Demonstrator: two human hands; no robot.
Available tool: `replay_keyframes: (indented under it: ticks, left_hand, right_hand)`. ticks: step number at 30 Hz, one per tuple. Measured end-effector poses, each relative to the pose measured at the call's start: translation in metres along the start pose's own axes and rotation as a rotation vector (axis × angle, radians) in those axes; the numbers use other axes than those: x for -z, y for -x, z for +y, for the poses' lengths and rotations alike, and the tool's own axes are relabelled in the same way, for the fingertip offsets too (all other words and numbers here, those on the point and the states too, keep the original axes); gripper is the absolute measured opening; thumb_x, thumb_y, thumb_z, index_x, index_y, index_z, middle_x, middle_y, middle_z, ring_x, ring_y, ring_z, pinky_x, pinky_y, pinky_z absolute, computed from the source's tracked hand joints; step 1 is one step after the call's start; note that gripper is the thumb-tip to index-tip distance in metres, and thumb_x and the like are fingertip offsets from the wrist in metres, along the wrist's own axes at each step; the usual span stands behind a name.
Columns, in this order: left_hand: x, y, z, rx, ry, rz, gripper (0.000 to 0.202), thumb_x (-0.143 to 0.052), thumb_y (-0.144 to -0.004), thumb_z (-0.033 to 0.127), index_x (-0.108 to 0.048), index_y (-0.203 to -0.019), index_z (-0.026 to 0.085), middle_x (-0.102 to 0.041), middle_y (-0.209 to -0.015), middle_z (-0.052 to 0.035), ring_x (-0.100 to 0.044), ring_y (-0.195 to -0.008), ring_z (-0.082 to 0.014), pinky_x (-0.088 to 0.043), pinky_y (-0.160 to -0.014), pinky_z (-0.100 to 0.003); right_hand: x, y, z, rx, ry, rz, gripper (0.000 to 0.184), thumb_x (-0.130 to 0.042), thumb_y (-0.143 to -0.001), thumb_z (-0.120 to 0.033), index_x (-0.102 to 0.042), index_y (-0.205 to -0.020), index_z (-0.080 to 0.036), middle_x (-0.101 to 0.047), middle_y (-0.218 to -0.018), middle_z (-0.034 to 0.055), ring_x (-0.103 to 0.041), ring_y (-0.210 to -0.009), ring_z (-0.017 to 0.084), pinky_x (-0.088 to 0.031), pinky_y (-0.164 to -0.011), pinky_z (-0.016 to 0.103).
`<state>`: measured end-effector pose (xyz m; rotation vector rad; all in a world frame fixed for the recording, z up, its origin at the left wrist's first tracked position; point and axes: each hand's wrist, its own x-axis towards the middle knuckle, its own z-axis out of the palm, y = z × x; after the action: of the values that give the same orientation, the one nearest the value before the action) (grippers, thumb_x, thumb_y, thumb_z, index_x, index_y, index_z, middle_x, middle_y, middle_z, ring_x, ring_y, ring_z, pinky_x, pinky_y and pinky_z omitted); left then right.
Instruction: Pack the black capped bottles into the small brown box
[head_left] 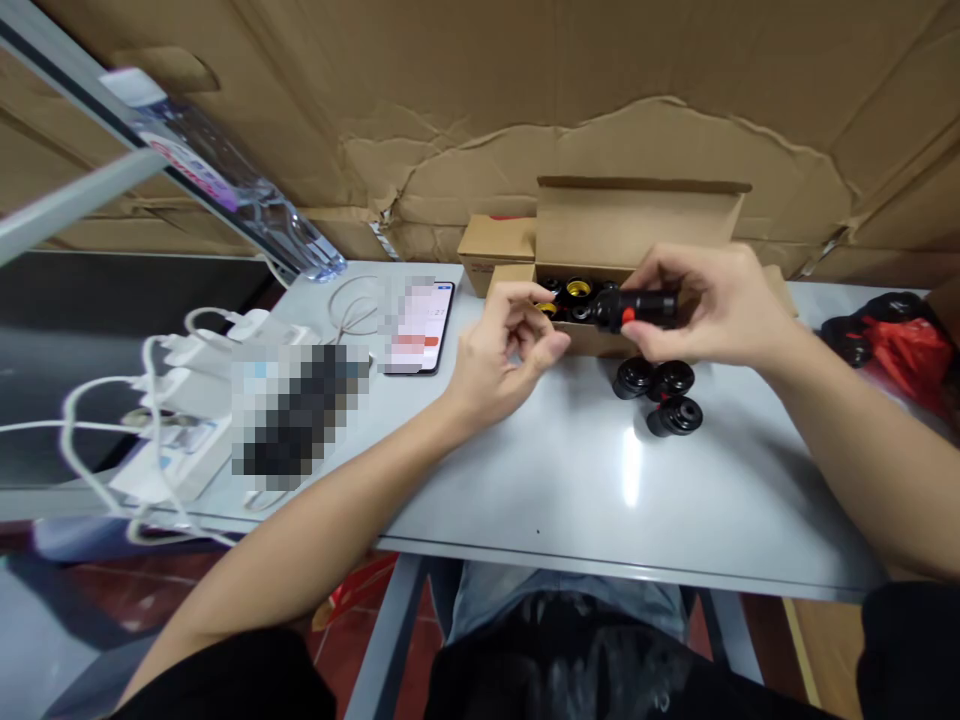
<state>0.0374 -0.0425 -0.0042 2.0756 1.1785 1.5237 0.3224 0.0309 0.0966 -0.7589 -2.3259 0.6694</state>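
Note:
My right hand [694,305] grips a black cylindrical part [641,307] with a red mark, held sideways above the table. To its left, my left hand [510,345] holds nothing; its fingers are curled with a gap between thumb and fingertips. Behind both hands stands an open cardboard box [645,225] with several black parts inside, some showing yellow rings [578,288]. My right hand hides part of the box. Three black round parts [675,416] stand close together on the table below my right hand.
On the grey table [525,480] a lit phone [420,330] lies left of my left hand. Farther left are a power strip [180,450] with white cables and a blurred-out dark object [304,410]. A water bottle [240,185] leans at the back; a red bag [907,360] is at right.

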Motion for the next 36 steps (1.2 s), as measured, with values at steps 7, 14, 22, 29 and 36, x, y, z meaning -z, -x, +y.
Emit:
replay_keyframes:
  ticks: [7,14,22,29,36]
  left_hand:
    - [0.008,-0.012,-0.016,-0.03,-0.171,0.136,0.048,-0.059,-0.125,0.074,-0.07,-0.124,0.027,-0.074,-0.097,-0.0014,-0.066,-0.079,-0.0168,-0.058,-0.076,-0.033]
    - [0.006,-0.011,-0.018,-0.105,-0.233,0.108,0.035,-0.063,-0.125,0.056,-0.075,-0.114,0.025,-0.078,-0.095,-0.0034,-0.064,-0.08,-0.0181,-0.058,-0.078,-0.035]
    - [0.007,-0.012,-0.016,-0.21,-0.246,0.096,0.017,-0.068,-0.122,0.034,-0.077,-0.111,0.024,-0.077,-0.094,-0.0025,-0.067,-0.081,-0.017,-0.057,-0.077,-0.031]
    - [0.009,-0.011,-0.017,-0.194,-0.285,0.063,0.018,-0.067,-0.123,0.036,-0.077,-0.114,0.024,-0.077,-0.095,-0.0035,-0.066,-0.082,-0.0182,-0.058,-0.078,-0.033]
    - [0.01,-0.012,-0.018,-0.186,-0.308,0.077,0.02,-0.066,-0.123,0.038,-0.076,-0.113,0.024,-0.077,-0.096,-0.004,-0.066,-0.083,-0.0193,-0.058,-0.081,-0.035]
  right_hand:
    - [0.02,-0.009,0.041,-0.117,-0.029,0.007,0.047,-0.101,-0.092,-0.068,-0.077,-0.111,-0.032,-0.084,-0.103,0.0061,-0.071,-0.089,0.03,-0.054,-0.075,0.046]
    - [0.01,-0.01,0.057,-0.189,-0.246,0.062,0.048,-0.109,-0.088,-0.059,-0.077,-0.11,-0.031,-0.087,-0.107,0.0063,-0.073,-0.08,0.027,-0.06,-0.069,0.047]
    - [0.002,-0.011,0.047,-0.196,-0.346,0.196,0.046,-0.117,-0.078,-0.05,-0.079,-0.098,-0.033,-0.087,-0.1,0.0046,-0.078,-0.084,0.028,-0.067,-0.07,0.046]
    - [0.003,-0.006,0.035,-0.253,-0.3,0.211,0.049,-0.121,-0.069,-0.05,-0.083,-0.096,-0.034,-0.086,-0.088,0.0049,-0.08,-0.08,0.034,-0.072,-0.074,0.055]
    - [0.006,-0.006,0.034,-0.198,-0.192,0.152,0.042,-0.113,-0.08,-0.055,-0.086,-0.107,-0.038,-0.094,-0.117,0.0068,-0.085,-0.114,0.044,-0.075,-0.096,0.064]
